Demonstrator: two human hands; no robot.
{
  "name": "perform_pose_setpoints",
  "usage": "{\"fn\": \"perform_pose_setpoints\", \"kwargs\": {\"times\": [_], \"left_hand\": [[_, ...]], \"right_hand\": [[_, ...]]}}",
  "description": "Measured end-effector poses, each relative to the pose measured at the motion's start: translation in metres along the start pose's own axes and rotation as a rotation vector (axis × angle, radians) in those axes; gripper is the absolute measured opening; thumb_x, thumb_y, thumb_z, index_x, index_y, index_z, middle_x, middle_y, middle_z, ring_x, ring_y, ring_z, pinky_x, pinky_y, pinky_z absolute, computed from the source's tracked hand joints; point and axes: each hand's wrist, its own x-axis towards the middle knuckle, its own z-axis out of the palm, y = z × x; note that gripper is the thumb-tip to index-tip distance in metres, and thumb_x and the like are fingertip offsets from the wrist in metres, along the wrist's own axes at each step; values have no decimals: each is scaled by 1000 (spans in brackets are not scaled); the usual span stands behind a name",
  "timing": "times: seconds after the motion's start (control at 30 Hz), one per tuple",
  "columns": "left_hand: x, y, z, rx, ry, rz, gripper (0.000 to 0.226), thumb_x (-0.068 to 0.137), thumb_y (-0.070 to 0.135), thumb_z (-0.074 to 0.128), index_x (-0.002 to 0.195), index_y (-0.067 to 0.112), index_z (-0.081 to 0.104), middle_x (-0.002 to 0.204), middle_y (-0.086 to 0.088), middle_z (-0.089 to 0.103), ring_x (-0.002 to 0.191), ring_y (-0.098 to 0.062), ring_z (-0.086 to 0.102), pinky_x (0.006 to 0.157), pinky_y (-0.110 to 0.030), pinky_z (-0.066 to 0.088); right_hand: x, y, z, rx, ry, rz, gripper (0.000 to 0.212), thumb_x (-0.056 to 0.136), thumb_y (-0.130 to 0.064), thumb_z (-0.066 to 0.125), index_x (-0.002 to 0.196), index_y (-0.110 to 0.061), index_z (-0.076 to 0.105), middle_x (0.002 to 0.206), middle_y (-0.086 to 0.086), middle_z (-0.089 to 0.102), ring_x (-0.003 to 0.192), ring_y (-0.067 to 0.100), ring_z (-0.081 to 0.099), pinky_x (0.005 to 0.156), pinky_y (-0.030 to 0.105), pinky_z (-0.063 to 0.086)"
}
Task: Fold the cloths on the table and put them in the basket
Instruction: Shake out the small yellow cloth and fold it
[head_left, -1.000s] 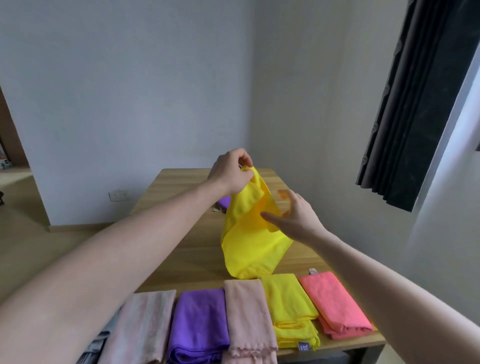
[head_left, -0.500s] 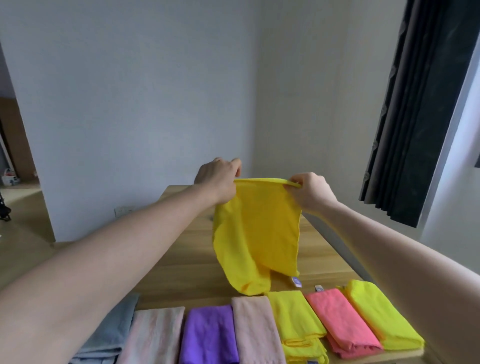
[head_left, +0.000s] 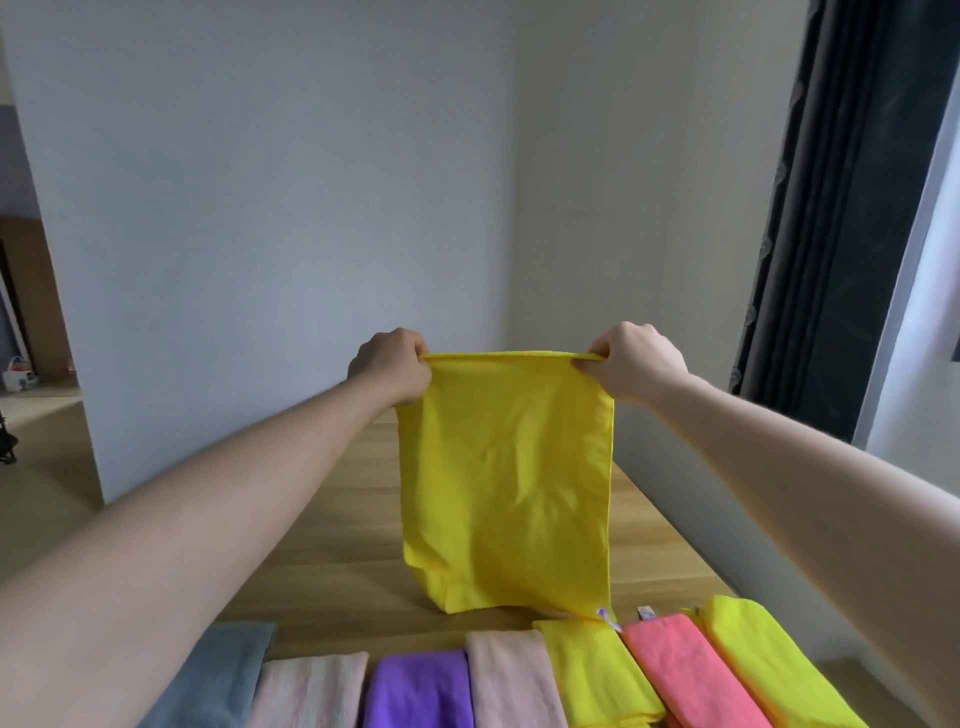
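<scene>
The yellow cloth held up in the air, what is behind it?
Around the yellow cloth, which the left hand and right hand grip by its top corners, the wooden table and white wall show. The table part directly behind is covered.

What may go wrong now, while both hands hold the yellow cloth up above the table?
1. The left hand and right hand pinch only the top corners of the yellow cloth; if one grip slips, it would probably drop crumpled.
2. Its lower edge hangs close to the folded yellow cloth and the folded pink cloth in the row; lowering it carelessly might disturb them.
3. The lower left part looks bunched, so a fold made now may come out uneven.
</scene>
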Motion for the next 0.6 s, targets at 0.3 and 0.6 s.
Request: {"fn": "perform_pose_setpoints", "kwargs": {"times": [0.3,0.6], "left_hand": [[34,1,-12,-280,22,-139,24,86,14,57,101,24,73,111,-1,71,104,-25,63,81,-28,50],[57,21,-38,-443,146,30,20,100,26,54,113,20,68,115,1,66,105,-22,60,82,-28,43]], "right_hand": [[35,-7,-7,384,-190,259,8,96,-18,63,101,-18,70,86,9,74,51,22,72,50,26,59],[60,-8,-15,524,209,121,21,89,-15,53,90,-20,74,82,1,67,81,23,61,58,21,42]]}}
